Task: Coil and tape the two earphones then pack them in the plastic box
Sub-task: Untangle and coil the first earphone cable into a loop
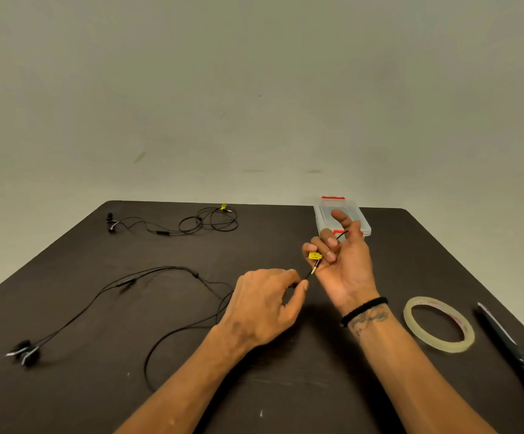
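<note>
While the plug end sits at the right hand point(346, 264), the near earphone's cable point(172, 335) trails away to the left across the tabletop point(285, 386).
Head view: the right hand is raised palm-up, its curled fingers pinning the cable by the yellow tag point(315, 255); the left hand point(265, 303) pinches the same cable just below the jack, so the slack lies on its side. The earbuds point(24, 352) rest far left. The second earphone point(191, 222) lies far back, the plastic box point(328, 214) behind the right hand.

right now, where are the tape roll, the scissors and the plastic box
tape roll point(461, 345): head view, near rim of ring
scissors point(502, 336): head view, middle of blades
plastic box point(326, 214): head view, clear lid
</note>
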Available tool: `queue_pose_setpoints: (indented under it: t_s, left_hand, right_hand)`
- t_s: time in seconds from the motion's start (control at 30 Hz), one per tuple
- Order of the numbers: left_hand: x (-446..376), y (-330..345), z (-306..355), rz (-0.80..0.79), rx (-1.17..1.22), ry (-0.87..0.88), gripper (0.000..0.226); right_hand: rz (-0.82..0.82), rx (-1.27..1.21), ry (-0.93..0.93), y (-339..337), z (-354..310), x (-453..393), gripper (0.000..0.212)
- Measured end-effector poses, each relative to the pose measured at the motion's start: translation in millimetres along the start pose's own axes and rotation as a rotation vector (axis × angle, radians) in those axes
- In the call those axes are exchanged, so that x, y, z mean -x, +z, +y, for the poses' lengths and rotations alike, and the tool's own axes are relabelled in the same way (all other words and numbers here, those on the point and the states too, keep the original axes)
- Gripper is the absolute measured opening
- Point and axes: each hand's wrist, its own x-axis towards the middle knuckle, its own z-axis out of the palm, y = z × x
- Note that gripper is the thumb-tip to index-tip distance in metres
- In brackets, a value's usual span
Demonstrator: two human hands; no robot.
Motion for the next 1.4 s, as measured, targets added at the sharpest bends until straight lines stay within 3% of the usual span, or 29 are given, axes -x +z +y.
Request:
queue_pose_setpoints:
  t_s: [0.27,0.4,0.63,0.8,0.97,1.07,1.23,1.4]
  left_hand:
    - [-0.5,-4.7,1.0,0.016,0.023,0.043,0.032]
    - [1.4,-3.8,8.0,-0.039,0.030,0.075,0.034]
    - [-0.4,-4.6,3.2,0.041,0.032,0.052,0.033]
    - [0.9,-0.3,4.5,0.031,0.036,0.084,0.032]
    - [-4.5,-5.0,-7.4,0.117,0.050,0.008,0.032]
    - [-6.5,-10.6,-11.6,0.145,0.046,-0.003,0.029]
    - [-10.4,-19.3,-21.2,0.266,0.009,-0.030,0.043]
    - [-10.7,-20.8,-23.9,0.321,-0.012,-0.013,0.050]
  right_hand:
    - [-0.035,0.390,-0.063,7.9,12.6,6.2,0.053]
    - [-0.051,0.230,0.010,6.3,10.7,5.6,0.039]
    - [0.140,0.069,0.085,0.5,7.5,-3.5,0.020]
    - [0.191,0.183,0.049,-0.7,12.1,-3.6,0.017]
    - [0.036,0.697,-0.149,5.0,22.4,4.3,0.032]
    - [-0.112,0.992,-0.162,7.5,26.8,14.2,0.035]
    - [-0.285,1.054,-0.003,15.6,26.2,25.7,0.038]
    - [-0.311,1.001,0.107,19.6,25.9,31.7,0.061]
